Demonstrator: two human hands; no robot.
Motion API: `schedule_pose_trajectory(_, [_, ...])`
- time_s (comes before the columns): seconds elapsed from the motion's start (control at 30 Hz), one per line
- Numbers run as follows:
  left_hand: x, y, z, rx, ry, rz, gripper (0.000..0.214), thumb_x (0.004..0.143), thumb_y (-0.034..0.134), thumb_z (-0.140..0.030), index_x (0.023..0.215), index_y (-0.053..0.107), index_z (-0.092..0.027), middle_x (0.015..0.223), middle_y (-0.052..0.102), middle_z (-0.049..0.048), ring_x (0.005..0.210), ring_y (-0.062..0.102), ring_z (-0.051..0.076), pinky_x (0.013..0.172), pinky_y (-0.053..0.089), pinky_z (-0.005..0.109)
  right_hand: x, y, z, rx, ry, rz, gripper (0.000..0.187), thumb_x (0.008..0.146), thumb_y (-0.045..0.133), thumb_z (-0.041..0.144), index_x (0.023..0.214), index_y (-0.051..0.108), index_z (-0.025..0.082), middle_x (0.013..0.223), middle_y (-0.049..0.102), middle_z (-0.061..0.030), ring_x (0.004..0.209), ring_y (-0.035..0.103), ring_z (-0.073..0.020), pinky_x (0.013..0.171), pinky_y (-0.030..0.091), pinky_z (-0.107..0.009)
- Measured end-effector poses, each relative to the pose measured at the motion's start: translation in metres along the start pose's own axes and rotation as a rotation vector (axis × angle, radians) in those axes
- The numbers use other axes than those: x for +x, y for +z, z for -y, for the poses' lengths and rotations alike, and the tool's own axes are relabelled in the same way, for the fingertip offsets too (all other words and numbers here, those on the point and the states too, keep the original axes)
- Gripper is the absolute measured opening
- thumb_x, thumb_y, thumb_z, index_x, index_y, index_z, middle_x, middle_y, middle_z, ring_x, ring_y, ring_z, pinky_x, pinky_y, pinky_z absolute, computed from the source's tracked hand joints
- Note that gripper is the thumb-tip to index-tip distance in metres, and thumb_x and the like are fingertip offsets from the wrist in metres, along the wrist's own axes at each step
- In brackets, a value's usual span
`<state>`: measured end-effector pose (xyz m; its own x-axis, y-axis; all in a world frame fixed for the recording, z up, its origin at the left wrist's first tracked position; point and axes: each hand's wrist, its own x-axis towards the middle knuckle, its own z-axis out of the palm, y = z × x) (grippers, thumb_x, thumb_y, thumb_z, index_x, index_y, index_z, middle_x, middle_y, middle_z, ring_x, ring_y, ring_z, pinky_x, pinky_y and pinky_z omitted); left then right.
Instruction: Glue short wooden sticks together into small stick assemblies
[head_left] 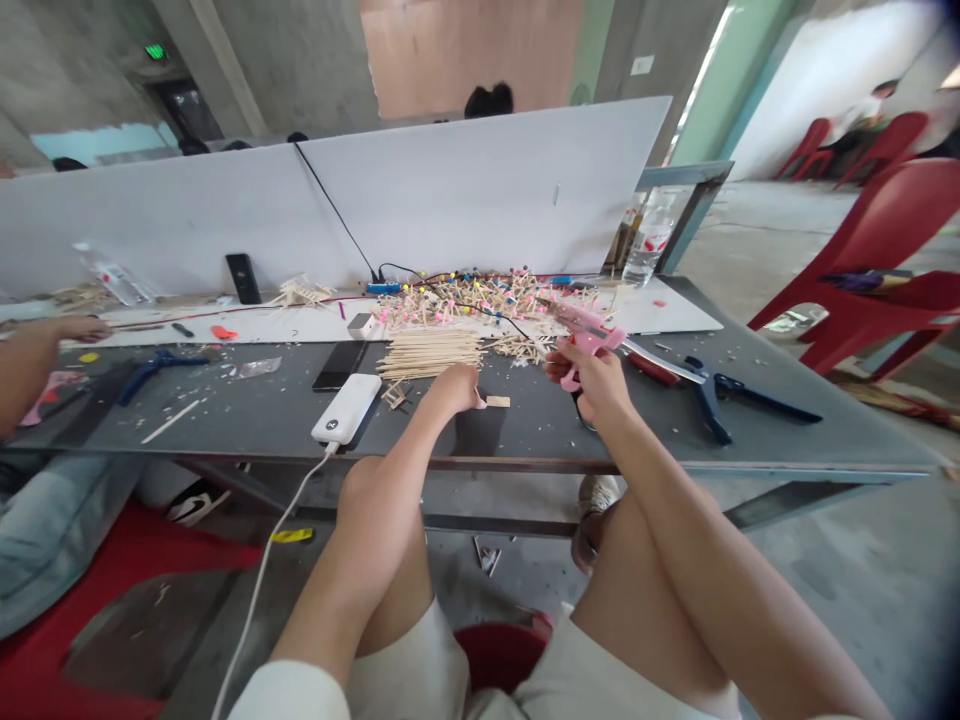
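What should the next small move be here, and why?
Probably bring the pink glue gun toward the small wooden piece: the right hand holds the glue gun apart from that piece, which is at the left hand.

A plain white sleeve (289, 692) is wrapping the left upper arm at the lower left of the frame, ending in a soft, rounded edge. Off-white shorts (409, 660) are covering the lap along the bottom centre, their loose, wide legs stopping high. Both forearms (379, 505) are showing bare. A light-coloured shoe (598, 492) is peeking out right of centre, its details looking too blurred to tell.
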<state>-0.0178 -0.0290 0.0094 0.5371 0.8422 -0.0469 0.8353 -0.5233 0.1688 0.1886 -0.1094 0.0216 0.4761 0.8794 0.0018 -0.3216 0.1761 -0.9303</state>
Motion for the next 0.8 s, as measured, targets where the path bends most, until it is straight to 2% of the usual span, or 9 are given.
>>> schedule_pose_trajectory(0.1, [-0.006,-0.003,-0.005,-0.002,0.013,-0.113,0.026,0.074,0.080,-0.036,0.086,0.074,-0.013,0.091,0.073,0.0168,0.089,0.070,0.033,0.071,0.051,0.036,-0.002,0.001,-0.004,0.000,0.061,0.010,0.027,0.062,0.083,0.028,0.081,0.069,0.016,0.079,0.075,-0.0060,0.056,0.067,-0.0139,0.047,0.052,-0.022])
schedule_pose_trajectory(0.27, [-0.024,-0.011,-0.025,-0.190,0.359,-0.407,0.036,0.083,0.075,-0.041,0.110,0.069,-0.017,0.102,0.070,0.0098,0.090,0.069,0.024,0.078,0.054,0.033,-0.006,0.004,-0.010,0.020,0.080,-0.037,0.022,0.056,0.083,0.019,0.070,0.066,0.016,0.066,0.069,-0.0013,0.048,0.054,-0.0080,0.042,0.045,-0.020])
schedule_pose_trajectory(0.4, [-0.034,-0.011,-0.041,-0.257,0.414,-0.563,0.041,0.087,0.073,-0.041,0.120,0.064,-0.018,0.109,0.070,0.0094,0.091,0.069,0.022,0.077,0.055,0.032,-0.018,0.012,-0.010,0.093,0.107,0.049,0.027,0.053,0.085,0.019,0.069,0.064,0.017,0.062,0.063,0.0015,0.053,0.057,-0.0104,0.048,0.050,-0.022])
schedule_pose_trajectory(0.53, [-0.034,-0.006,-0.047,-0.262,0.429,-0.610,0.039,0.087,0.073,-0.040,0.118,0.064,-0.017,0.112,0.070,0.0106,0.091,0.070,0.022,0.075,0.056,0.031,-0.029,0.017,-0.013,0.123,0.066,0.155,0.028,0.052,0.086,0.019,0.068,0.064,0.018,0.063,0.061,0.0023,0.056,0.058,-0.0106,0.051,0.049,-0.022])
schedule_pose_trajectory(0.67, [-0.033,-0.005,-0.046,-0.258,0.471,-0.593,0.039,0.088,0.072,-0.039,0.120,0.063,-0.017,0.112,0.070,0.0105,0.086,0.070,0.021,0.074,0.055,0.031,-0.031,0.016,-0.017,0.103,0.049,0.167,0.026,0.051,0.086,0.018,0.068,0.066,0.017,0.066,0.064,-0.0001,0.060,0.060,-0.0119,0.052,0.048,-0.022])
schedule_pose_trajectory(0.8, [-0.034,-0.008,-0.044,-0.284,0.452,-0.593,0.044,0.088,0.072,-0.043,0.123,0.063,-0.018,0.115,0.069,0.0102,0.076,0.068,0.017,0.075,0.055,0.032,-0.032,0.015,-0.014,0.118,0.016,0.192,0.026,0.052,0.087,0.019,0.069,0.067,0.017,0.067,0.065,0.0001,0.064,0.062,-0.0124,0.056,0.050,-0.022])
